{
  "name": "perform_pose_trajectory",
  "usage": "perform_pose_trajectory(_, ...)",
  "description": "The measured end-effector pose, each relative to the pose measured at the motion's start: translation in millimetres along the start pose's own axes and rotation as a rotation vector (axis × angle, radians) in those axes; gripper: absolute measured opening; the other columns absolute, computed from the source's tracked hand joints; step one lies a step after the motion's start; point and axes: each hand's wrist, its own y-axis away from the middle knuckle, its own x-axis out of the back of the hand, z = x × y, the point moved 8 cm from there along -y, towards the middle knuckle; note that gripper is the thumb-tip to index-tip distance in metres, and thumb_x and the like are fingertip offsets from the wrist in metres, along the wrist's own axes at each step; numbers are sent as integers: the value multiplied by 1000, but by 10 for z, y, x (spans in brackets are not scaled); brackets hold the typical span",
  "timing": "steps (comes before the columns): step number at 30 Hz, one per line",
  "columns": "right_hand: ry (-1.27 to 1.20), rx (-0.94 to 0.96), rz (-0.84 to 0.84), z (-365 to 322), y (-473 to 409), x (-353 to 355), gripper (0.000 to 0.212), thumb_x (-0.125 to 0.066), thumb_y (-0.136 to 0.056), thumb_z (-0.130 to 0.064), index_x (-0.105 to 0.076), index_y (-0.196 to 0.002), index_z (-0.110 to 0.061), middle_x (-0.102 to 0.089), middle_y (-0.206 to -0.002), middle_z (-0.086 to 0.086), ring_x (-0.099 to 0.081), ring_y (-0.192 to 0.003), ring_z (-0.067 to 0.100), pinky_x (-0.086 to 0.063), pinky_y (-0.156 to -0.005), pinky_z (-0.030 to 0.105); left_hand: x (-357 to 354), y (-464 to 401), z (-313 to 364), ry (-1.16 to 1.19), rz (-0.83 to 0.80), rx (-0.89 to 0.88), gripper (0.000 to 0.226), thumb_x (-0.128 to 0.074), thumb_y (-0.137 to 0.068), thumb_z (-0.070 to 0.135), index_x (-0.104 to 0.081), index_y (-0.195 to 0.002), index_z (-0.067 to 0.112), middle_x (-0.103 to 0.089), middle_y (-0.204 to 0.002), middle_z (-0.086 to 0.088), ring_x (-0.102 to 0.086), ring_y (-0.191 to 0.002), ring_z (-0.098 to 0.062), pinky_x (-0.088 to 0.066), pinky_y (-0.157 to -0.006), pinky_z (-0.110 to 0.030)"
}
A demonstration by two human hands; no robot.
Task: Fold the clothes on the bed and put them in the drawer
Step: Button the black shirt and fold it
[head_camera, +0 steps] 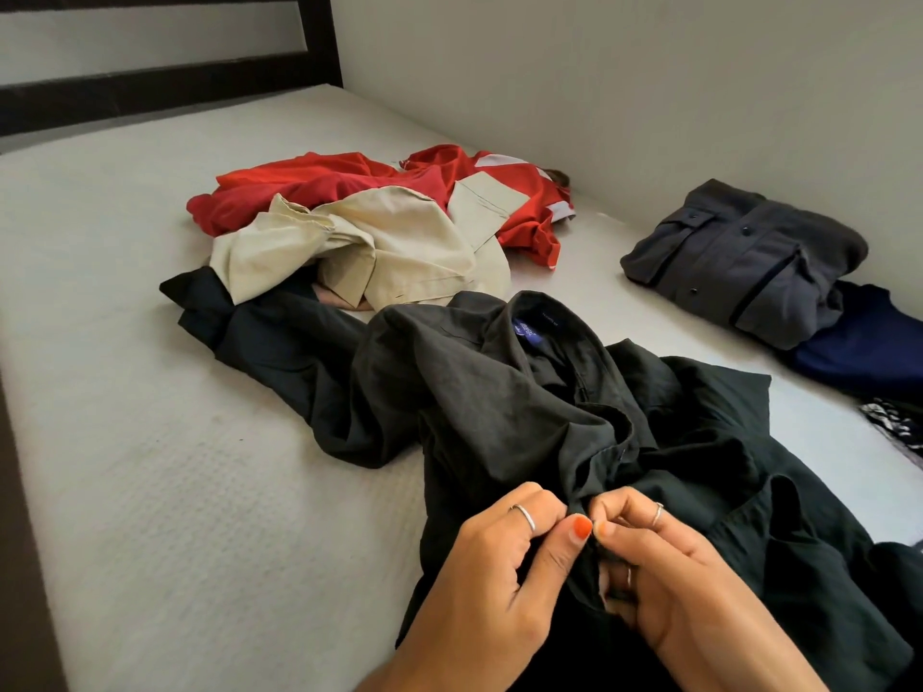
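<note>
A black button shirt lies crumpled across the near half of the bed, collar and blue label facing up. My left hand and my right hand meet at its front edge, each pinching the dark cloth between thumb and fingers, thumbs almost touching. Behind it lie a beige garment and a red garment, both unfolded. At the right a folded grey shirt rests on a folded navy garment.
The white mattress fills the view, with a dark bed frame at the head and along the left edge. A grey wall runs along the right side. A black-and-white patterned cloth peeks in at the right edge.
</note>
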Motion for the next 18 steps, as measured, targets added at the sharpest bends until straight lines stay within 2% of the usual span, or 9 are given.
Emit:
perform_pose_trajectory(3, 60, 102, 40, -139, 28, 39, 66, -91, -21, -56, -62, -64, -16, -47, -55, 2, -44, -44, 9, -37, -41, 18, -30, -14, -34, 5, -116, 64, 37, -39, -92, 57, -52, -79, 25, -51, -66, 10, -51, -62, -5, -35, -55, -14)
perform_pose_trajectory(6, 37, 200, 107, -309, 62, 126, 68, -91, -22, -59, -62, -66, -16, -46, -54, 2, -42, -43, 7, -35, -41, 13, 22, -26, -5, -2, -171, 54, 33, -45, -91, 58, -62, -87, 30, -63, -80, 12, -61, -77, -2, -43, -65, -13)
perform_pose_trajectory(9, 77, 310, 79, -444, 114, 75, 66, -88, -36, -62, -62, -72, -14, -47, -58, 1, -42, -48, 2, -36, -44, 10, 71, -28, 64, -52, -144, 17, 29, -58, -85, 54, -68, -97, 30, -66, -89, 20, -64, -88, 2, -46, -73, -12)
perform_pose_trajectory(11, 203, 380, 17, -481, 156, -42, 62, -79, -48, -71, -66, -75, -17, -53, -59, 3, -48, -51, 2, -40, -47, 7, 85, -15, 118, -81, -100, -35, 13, -65, -84, 41, -68, -90, 30, -65, -84, 22, -64, -85, 3, -46, -71, -11)
perform_pose_trajectory(12, 284, 417, -14, -496, 184, -95, 58, -72, -54, -76, -70, -78, -22, -58, -62, 6, -53, -55, 4, -43, -53, 6, 96, -12, 129, -57, -90, -29, 2, -68, -84, 33, -67, -85, 34, -65, -81, 24, -64, -83, 4, -44, -70, -8)
perform_pose_trajectory(14, 428, 467, -91, -532, 237, -172, 54, -61, -64, -80, -73, -92, -35, -71, -81, 5, -65, -73, 5, -45, -69, 4, 143, -7, 133, -14, -57, -16, 19, -70, -83, 22, -66, -81, 40, -64, -76, 25, -64, -79, 4, -41, -68, -4)
perform_pose_trajectory(16, 494, 443, -193, -551, 269, -195, 50, -63, -68, -75, -68, -108, -45, -73, -102, -7, -65, -98, -2, -43, -82, 3, 230, -25, 165, -24, 18, -38, 10, -70, -84, 26, -68, -79, 34, -63, -73, 19, -64, -73, -1, -42, -65, -6)
perform_pose_trajectory(18, 615, 416, -246, -550, 271, -166, 47, -70, -73, -61, -63, -116, -44, -70, -113, -14, -60, -113, 0, -41, -92, 6, 348, -39, 233, -115, 158, -123, 12, -66, -86, 32, -70, -79, 22, -61, -75, 14, -62, -71, -4, -42, -65, -8)
